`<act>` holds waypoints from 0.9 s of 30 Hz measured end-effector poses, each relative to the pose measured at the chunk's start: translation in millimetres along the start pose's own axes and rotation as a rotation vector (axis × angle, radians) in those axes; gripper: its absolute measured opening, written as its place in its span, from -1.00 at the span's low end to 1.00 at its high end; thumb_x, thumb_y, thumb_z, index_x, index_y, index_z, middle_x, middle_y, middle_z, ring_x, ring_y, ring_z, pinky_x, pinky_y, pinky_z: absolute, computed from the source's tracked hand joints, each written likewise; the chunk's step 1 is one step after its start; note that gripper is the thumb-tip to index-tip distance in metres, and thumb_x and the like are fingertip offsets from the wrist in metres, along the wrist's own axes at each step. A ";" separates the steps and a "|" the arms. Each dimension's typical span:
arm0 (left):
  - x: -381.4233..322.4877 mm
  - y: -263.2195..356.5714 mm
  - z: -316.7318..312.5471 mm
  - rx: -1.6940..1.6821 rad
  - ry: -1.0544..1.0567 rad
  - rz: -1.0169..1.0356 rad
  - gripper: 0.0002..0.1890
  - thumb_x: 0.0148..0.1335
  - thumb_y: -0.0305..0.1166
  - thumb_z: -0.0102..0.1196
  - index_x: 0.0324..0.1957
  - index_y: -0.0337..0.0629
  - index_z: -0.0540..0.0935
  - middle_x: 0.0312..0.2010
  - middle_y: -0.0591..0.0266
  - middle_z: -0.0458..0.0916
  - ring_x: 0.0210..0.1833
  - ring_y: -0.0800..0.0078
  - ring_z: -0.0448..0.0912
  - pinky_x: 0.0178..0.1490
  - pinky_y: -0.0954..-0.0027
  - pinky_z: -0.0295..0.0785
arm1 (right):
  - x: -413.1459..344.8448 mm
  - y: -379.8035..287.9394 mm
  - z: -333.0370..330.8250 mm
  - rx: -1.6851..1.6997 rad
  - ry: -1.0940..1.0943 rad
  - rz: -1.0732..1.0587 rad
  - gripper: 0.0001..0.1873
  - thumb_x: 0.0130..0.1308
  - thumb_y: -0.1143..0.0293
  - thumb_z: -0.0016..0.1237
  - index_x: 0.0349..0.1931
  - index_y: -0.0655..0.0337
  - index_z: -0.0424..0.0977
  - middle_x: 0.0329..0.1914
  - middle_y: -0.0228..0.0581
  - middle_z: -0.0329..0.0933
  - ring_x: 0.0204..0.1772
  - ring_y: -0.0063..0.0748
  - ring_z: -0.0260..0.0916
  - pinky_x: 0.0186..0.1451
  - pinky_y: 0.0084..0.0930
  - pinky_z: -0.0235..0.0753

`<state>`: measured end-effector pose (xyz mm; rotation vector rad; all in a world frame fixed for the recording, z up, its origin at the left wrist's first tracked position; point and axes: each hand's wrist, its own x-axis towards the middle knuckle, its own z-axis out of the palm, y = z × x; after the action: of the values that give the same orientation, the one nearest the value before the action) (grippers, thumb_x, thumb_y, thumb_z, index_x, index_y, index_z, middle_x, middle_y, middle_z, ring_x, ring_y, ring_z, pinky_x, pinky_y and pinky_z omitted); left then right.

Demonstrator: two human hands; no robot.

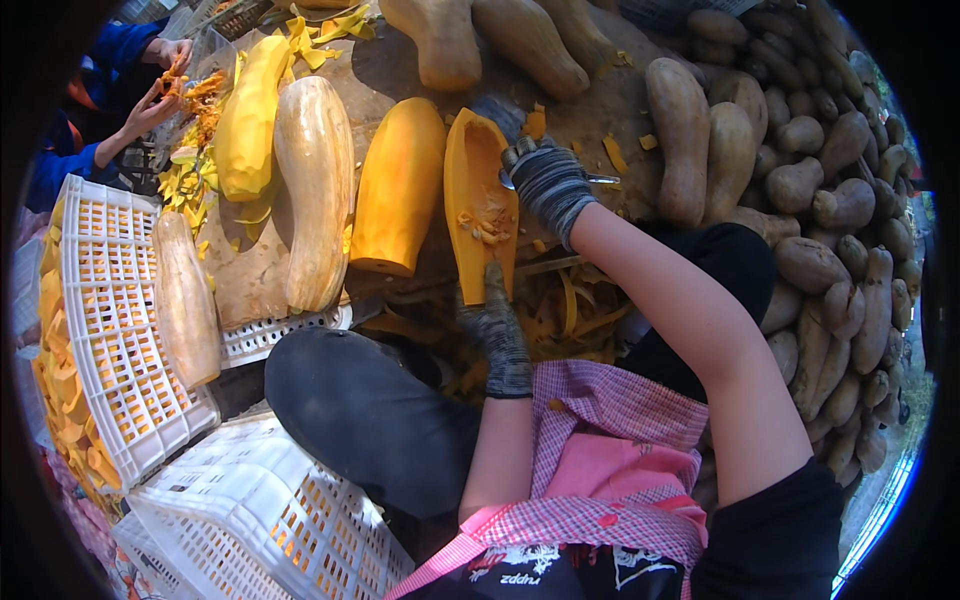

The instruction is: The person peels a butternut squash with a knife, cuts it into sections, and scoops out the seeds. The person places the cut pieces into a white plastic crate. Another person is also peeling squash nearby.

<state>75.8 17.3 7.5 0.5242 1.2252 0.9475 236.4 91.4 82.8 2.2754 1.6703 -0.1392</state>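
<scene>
My left hand, in a grey knit glove, grips the lower end of a hollowed squash half, thumb inside its cavity. Seeds and loose pulp lie in the cavity's lower part. My right hand, also gloved, is closed on a metal spoon, whose rounded end lies at the squash half's right edge. Left of this half lies a peeled orange squash piece with a flat cut end. Beyond it are an unpeeled squash and a peeled yellow squash.
Whole squashes lie right of my right hand, with a large pile beyond. White plastic crates stand at left. Peelings lie below the board. At upper left, a co-worker's hands hold orange pulp.
</scene>
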 end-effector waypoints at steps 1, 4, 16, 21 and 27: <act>-0.2 -0.2 0.6 -0.025 -0.024 0.028 -0.63 0.21 -0.38 0.30 0.01 -0.35 0.57 -0.12 0.21 0.63 -0.17 0.50 0.55 -0.08 0.46 0.48 | 3.8 -2.0 -1.1 -0.043 0.009 0.027 -0.70 0.33 0.40 -0.10 0.06 0.15 0.43 0.10 -0.10 0.47 0.06 -0.18 0.55 -0.02 -0.25 0.60; -1.3 0.3 2.1 -0.003 -0.019 0.061 -0.61 0.17 -0.37 0.35 0.00 -0.31 0.59 -0.15 0.24 0.64 -0.19 0.48 0.56 -0.12 0.44 0.51 | 9.0 -13.4 -5.7 0.169 -0.159 0.005 -0.73 0.39 0.26 -0.14 -0.04 0.20 0.47 -0.12 -0.02 0.57 -0.04 -0.15 0.57 -0.05 -0.18 0.55; -2.9 -3.5 -1.3 0.094 -0.057 0.032 -0.56 0.22 -0.31 0.30 0.06 -0.37 0.54 -0.12 0.20 0.60 -0.16 0.49 0.51 -0.05 0.46 0.47 | -4.8 -10.3 -11.3 0.599 -0.410 0.319 -0.60 0.52 0.17 -0.42 0.10 0.15 0.42 0.04 -0.06 0.55 0.06 -0.08 0.53 0.15 -0.27 0.52; -0.8 -14.4 -1.0 0.042 -0.023 0.063 -0.55 0.20 -0.34 0.32 0.06 -0.37 0.55 -0.11 0.18 0.62 -0.14 0.48 0.52 -0.02 0.42 0.48 | -34.7 -29.4 -11.4 1.335 -0.136 0.772 -0.57 0.46 0.27 -0.21 0.29 0.13 0.29 0.07 -0.07 0.57 0.06 -0.22 0.56 0.16 -0.33 0.51; 7.1 -3.6 -6.2 -0.056 -0.026 -0.080 -0.56 0.17 -0.36 0.34 0.05 -0.34 0.56 -0.09 0.20 0.62 -0.13 0.45 0.53 -0.04 0.39 0.48 | -25.3 -26.1 -12.2 0.501 -0.290 0.343 -0.61 0.30 0.34 0.03 0.13 0.19 0.48 -0.03 -0.03 0.63 0.01 -0.20 0.61 -0.02 -0.30 0.61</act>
<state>71.5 20.5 -1.1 0.4384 1.1845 0.9021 202.5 79.2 95.9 2.6910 1.1703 -0.8432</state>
